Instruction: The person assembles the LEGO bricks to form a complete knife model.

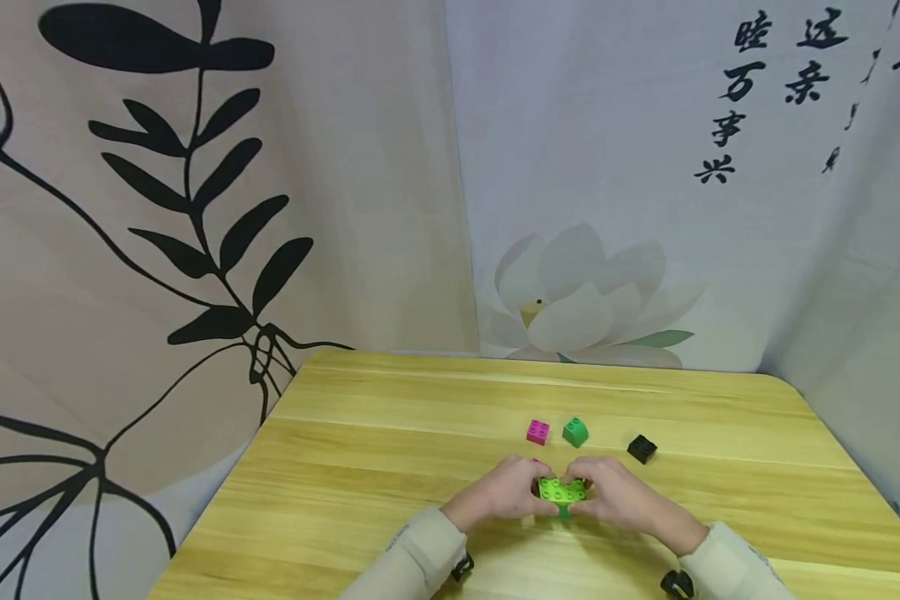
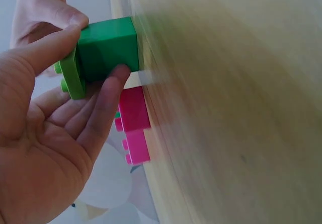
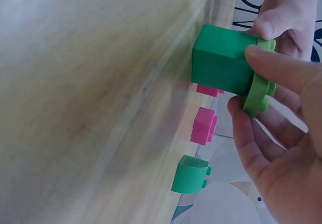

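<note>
The lime-green piece [image 1: 562, 490] is lying right between the two hands, its long axis running from 9 to 3 o'clock in the head view; the left hand [image 1: 506, 493] is sitting at its 9 o'clock end and the right hand [image 1: 619, 497] at its 3 o'clock end, so neither is standing nearer, both touching. Each hand is gripping the stacked pair with thumb and fingers; the dark green block [image 2: 108, 50] is standing under the lime piece, touching it, while the lime ends are overhanging; that overhang along the axis is looking like the relation that counts, though whether the two are fully locking together I cannot tell. Out on the table [image 1: 390, 442], counting from the lime piece, a pink brick [image 1: 537, 432] is lying towards 11 o'clock, a rounded green brick [image 1: 575, 432] just past 12, and a black brick [image 1: 642, 449] near 2; a second pink brick [image 2: 134, 108] is mostly hiding behind the left hand.
</note>
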The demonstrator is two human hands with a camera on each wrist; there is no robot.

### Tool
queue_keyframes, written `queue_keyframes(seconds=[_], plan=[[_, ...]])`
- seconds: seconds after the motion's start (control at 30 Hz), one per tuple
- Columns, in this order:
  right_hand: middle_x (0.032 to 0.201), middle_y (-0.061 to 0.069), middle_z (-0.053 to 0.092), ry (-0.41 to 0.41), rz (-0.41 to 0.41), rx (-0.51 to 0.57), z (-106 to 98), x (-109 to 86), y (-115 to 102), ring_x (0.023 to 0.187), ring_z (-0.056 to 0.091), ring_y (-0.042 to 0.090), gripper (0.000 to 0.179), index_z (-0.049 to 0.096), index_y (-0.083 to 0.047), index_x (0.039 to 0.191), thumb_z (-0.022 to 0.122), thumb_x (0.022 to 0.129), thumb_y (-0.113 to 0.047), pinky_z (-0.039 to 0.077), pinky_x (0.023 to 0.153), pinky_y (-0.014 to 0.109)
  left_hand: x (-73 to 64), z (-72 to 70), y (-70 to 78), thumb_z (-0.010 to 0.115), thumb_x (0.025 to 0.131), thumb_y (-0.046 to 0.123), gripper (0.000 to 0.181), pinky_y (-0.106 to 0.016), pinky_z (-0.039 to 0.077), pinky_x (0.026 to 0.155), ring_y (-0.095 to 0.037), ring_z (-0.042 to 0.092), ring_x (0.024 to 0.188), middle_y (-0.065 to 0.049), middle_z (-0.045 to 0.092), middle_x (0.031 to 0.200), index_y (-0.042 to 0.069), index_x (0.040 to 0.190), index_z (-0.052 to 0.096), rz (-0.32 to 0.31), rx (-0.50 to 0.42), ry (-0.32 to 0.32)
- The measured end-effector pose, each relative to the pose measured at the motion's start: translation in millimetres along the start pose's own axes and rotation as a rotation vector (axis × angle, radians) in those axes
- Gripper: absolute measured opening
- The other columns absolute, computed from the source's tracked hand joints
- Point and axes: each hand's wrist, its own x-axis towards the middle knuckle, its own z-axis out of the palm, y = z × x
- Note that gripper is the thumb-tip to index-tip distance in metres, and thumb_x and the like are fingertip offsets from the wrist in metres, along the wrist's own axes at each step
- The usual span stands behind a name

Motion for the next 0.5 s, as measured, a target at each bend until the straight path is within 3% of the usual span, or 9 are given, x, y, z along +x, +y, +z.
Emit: queue_keyframes(seconds=[0.23, 0.5], plan=[[0.096, -0.006, 0.066, 0.001, 0.028, 0.01, 0.7, 0.0, 2.8, 0.085, 0.06, 0.008, 0.024, 0.067, -0.017, 0.096, 0.079, 0.076, -0.013, 0.052, 0.07, 0.024, -0.1, -1.9, -2.7, 0.073, 0.083, 0.032, 0.032, -0.011, 0.042, 0.057, 0.006, 0.051, 0.065, 0.015, 0.062, 0.087, 0.012, 0.108, 0.069, 0.059, 0.0, -0.002], [0.095, -0.005, 0.066, 0.013, 0.039, -0.003, 1.2, 0.7, 1.6, 0.083, 0.06, 0.007, 0.025, 0.068, -0.016, 0.094, 0.081, 0.073, -0.013, 0.052, 0.07, 0.024, -0.1, -1.8, -2.7, 0.074, 0.083, 0.031, 0.032, -0.011, 0.042, 0.058, 0.006, 0.05, 0.066, 0.015, 0.063, 0.088, 0.012, 0.108, 0.07, 0.047, -0.008, -0.007]])
